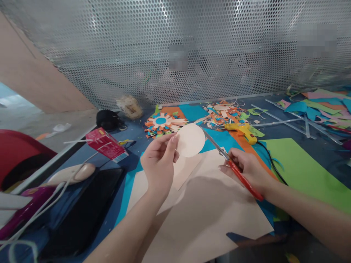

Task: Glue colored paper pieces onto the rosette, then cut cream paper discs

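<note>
Between the thumb and fingers of my left hand (pixel 160 159) is a round cream paper disc (pixel 192 140), held up above the sheets. My right hand (pixel 244 168) grips red-handled scissors (pixel 241 177), whose blades point up and left to the disc's right edge. Whether the blades touch the paper I cannot tell. Below both hands lies a large cream paper sheet (pixel 208 208) with a notch in its near edge, and a smaller cream piece (pixel 189 170) rests on it. Blue and orange sheets show underneath.
Behind the disc sit a layered paper flower (pixel 161 122) and a heap of paper scraps (pixel 225 111). A yellow glue gun (pixel 241 131) with a black cord lies right, near a green sheet (pixel 307 168). Left are a pink drink carton (pixel 106 144) and a black phone-like slab (pixel 85 212).
</note>
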Demonstrator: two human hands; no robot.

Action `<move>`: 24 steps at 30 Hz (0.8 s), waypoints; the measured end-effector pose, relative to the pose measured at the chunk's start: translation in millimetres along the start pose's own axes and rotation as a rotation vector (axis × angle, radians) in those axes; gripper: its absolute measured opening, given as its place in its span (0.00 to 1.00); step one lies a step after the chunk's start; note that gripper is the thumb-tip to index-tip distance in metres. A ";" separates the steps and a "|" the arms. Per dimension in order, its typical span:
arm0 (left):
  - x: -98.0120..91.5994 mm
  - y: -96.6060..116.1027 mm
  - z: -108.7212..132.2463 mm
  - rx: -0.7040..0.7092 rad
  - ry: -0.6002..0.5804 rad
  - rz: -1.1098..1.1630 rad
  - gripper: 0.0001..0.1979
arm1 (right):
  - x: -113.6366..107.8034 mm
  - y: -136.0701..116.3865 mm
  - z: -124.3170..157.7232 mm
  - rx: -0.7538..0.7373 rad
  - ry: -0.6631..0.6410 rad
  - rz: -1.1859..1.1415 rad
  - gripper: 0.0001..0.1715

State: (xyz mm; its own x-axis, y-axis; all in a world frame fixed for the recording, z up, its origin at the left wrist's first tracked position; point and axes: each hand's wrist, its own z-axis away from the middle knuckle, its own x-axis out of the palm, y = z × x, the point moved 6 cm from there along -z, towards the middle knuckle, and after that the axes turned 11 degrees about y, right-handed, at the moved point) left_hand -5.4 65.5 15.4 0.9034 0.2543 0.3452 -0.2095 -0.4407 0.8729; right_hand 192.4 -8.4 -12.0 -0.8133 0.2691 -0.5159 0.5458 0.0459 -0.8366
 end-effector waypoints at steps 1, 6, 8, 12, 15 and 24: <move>-0.3 0.3 -0.5 0.009 0.004 0.001 0.05 | 0.4 -0.3 0.0 -0.003 -0.003 -0.002 0.22; -0.1 2.5 -0.1 0.043 -0.004 0.007 0.04 | 1.7 -0.3 0.3 -0.019 -0.013 -0.012 0.22; 0.3 3.4 0.6 0.053 -0.014 -0.006 0.04 | 2.0 0.1 0.4 -0.032 -0.018 -0.015 0.21; -0.1 5.8 1.6 0.072 -0.006 -0.010 0.03 | 1.7 0.3 0.6 -0.044 -0.024 -0.011 0.21; 0.1 6.3 2.2 0.069 -0.002 -0.011 0.03 | 1.0 -0.5 1.0 -0.043 -0.023 0.002 0.20; -0.5 4.4 2.3 0.057 -0.003 -0.038 0.04 | 2.1 -0.9 -0.4 -0.027 -0.017 -0.008 0.22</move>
State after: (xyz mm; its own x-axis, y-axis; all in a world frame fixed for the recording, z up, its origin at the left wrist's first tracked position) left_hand -5.9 61.4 18.3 0.9113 0.2693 0.3114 -0.1538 -0.4790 0.8643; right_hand 190.2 -7.5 -12.3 -0.8207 0.2520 -0.5127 0.5446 0.0743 -0.8354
